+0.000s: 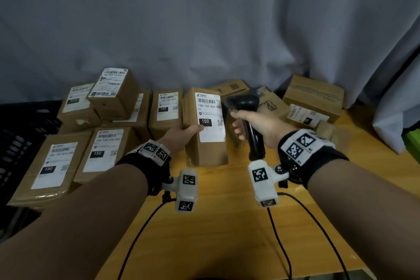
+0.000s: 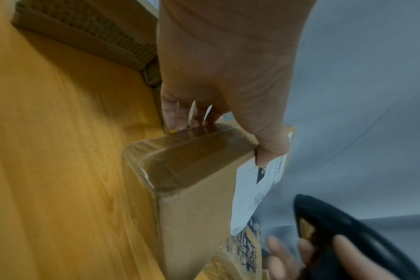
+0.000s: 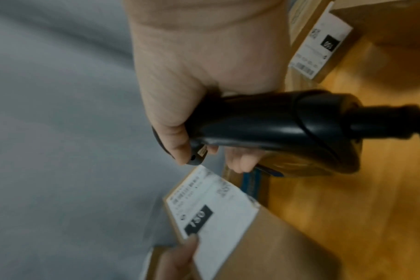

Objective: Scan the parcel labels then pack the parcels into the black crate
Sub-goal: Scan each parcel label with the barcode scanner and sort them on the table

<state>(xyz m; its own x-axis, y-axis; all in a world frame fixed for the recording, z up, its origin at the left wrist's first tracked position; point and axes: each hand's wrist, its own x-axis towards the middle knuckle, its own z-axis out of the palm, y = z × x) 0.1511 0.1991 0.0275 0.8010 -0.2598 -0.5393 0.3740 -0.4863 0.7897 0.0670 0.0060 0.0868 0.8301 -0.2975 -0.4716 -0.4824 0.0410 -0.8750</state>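
My left hand (image 1: 181, 134) grips a brown cardboard parcel (image 1: 204, 152) by its left edge, thumb lying on its white label (image 1: 210, 118) marked 150. The parcel (image 2: 192, 189) stands tilted up over the wooden table. My right hand (image 1: 254, 124) grips the handle of a black barcode scanner (image 1: 244, 103), whose head sits just right of the label's top. In the right wrist view the scanner (image 3: 264, 123) fills the fist above the same label (image 3: 213, 208). The black crate (image 1: 20, 141) lies at the far left, mostly in shadow.
Several labelled parcels (image 1: 95, 134) are piled at the left and back of the wooden table (image 1: 227, 223). More boxes (image 1: 313, 98) sit at the back right. A grey curtain (image 1: 204, 25) hangs behind. Black cables (image 1: 284, 250) trail over the near table.
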